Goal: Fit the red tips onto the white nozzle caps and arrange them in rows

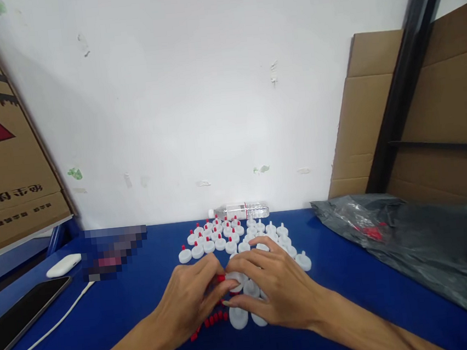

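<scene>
Low in the middle, my left hand pinches a small red cap between thumb and fingers. My right hand grips a round white nozzle lid, and the red cap is at the side of that lid. Whether the cap is seated on the nozzle I cannot tell. Loose red caps lie by my left wrist. Under and beside my right hand are more white lids. Farther back on the left stand several white lids with red tips; on the right, several have bare nozzles.
A clear plastic bottle lies along the wall. At left are a phone, a white case, a cable and a carton. A grey plastic bag with a small bag of red pieces covers the right side.
</scene>
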A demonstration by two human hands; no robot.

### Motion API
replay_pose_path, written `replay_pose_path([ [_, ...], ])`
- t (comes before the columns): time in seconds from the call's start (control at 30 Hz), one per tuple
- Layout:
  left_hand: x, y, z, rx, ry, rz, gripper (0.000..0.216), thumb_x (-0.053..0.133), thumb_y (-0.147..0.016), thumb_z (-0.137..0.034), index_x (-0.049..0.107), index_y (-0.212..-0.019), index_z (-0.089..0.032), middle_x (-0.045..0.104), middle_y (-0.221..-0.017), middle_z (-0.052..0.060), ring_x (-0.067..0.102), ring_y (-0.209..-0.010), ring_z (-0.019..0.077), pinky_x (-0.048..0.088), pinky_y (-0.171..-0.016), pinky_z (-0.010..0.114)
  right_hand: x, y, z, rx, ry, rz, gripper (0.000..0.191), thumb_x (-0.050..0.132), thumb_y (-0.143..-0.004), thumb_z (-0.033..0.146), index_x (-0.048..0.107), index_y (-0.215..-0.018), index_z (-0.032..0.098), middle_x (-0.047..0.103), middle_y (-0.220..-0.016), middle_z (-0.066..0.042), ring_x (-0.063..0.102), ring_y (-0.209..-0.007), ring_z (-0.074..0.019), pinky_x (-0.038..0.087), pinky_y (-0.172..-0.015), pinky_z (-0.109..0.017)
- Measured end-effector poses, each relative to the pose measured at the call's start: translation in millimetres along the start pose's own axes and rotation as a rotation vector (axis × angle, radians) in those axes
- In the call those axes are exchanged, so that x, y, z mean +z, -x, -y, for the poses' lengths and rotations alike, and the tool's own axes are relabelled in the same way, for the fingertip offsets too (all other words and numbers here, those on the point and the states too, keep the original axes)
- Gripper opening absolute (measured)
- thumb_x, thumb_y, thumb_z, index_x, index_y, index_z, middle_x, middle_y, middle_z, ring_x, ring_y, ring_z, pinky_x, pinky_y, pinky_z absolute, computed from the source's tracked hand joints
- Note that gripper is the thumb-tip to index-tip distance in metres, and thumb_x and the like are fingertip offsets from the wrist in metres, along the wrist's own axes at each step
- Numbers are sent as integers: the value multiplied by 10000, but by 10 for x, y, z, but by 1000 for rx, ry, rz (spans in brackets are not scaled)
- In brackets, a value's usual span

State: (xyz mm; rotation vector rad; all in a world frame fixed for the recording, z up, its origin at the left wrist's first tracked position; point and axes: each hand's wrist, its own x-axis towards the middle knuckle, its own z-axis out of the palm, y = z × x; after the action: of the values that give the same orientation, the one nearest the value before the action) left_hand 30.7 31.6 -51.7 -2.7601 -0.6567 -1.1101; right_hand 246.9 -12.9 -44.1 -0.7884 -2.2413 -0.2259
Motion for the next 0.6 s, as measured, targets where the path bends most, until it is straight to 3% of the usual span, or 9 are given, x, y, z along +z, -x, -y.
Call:
replay_pose_path([
  [0.17,-71,-38,-11,10,45,171,302,349,-1058,-230,406,-762,-230,504,-650,-45,459,-537,123,309,-542,273,-41,-51,-62,-144,120,-42,167,597,-1006,354,614,-1050,193,768,-938,-6,686,-796,-163,370,-1005,-393],
  [0.37,-38,-76,-56,-165,239,168,372,301,-1060,-309,373,-705,-226,448,-609,-45,419,-535,130,297,-560,288,-136,-117,-23,-243,323,-75,195,572,-1019,338,640,-1106,177,789,-1012,-28,653,-764,-175,396,-986,-431],
  [0.5,-101,-40,64,-391,376,75,472,277,-1061,-424,332,-636,-227,347,-559,-54,331,-505,128,278,-526,288,-263,-69,-215,-261,477,-120,152,525,-1028,187,651,-1106,224,780,-1128,-12,677,-786,-153,402,-999,-407],
  [0.6,-231,-28,279,-584,366,-70,507,278,-1054,-492,305,-616,-238,302,-554,-56,293,-508,131,262,-504,292,-426,20,-526,-54,547,-131,148,563,-1018,216,628,-1147,247,764,-1178,-24,700,-857,-182,379,-1031,-446],
])
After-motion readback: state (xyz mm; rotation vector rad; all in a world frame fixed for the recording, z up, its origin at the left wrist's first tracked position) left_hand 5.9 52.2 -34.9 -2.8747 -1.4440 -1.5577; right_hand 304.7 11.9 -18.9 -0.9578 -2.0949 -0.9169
